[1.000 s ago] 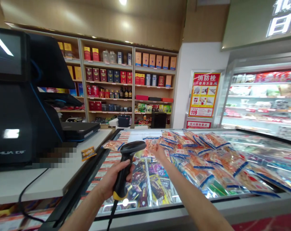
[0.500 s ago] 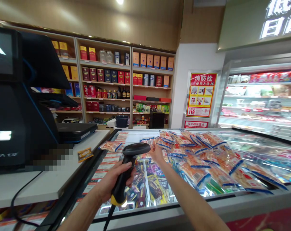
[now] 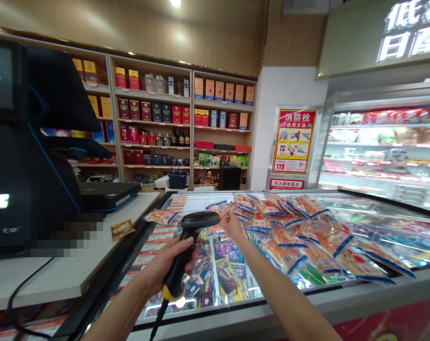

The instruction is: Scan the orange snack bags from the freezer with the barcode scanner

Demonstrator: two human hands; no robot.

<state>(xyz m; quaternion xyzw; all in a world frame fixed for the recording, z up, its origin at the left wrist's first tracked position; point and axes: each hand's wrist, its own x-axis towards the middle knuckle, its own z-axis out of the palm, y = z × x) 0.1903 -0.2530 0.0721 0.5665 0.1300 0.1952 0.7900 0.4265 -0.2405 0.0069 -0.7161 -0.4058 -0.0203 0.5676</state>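
My left hand (image 3: 168, 263) is wrapped round the handle of a black and yellow barcode scanner (image 3: 199, 219), its cable running down from the grip. Just past the scanner's head, my right hand (image 3: 232, 226) pinches the edge of a clear food packet (image 3: 217, 206) with a blue border; the scanner partly hides this packet. To the right of that hand lies a pile of similar packets (image 3: 286, 251), orange-pink inside, spread over the freezer's glass top (image 3: 196, 201). One single packet (image 3: 161, 217) lies apart on the left side of the glass.
On the left, a white counter (image 3: 68, 270) carries a black checkout terminal (image 3: 33, 156) and a small orange-brown packet (image 3: 122, 229). Under the freezer glass are several colourful packs (image 3: 231, 274). Shelves of boxed goods (image 3: 154, 113) stand behind, and a lit chiller (image 3: 381, 147) is at the right.
The view has shifted slightly, so the surroundings sit a little further left. Both hands keep nearly the same pose, the scanner still beside the right hand and its packet.
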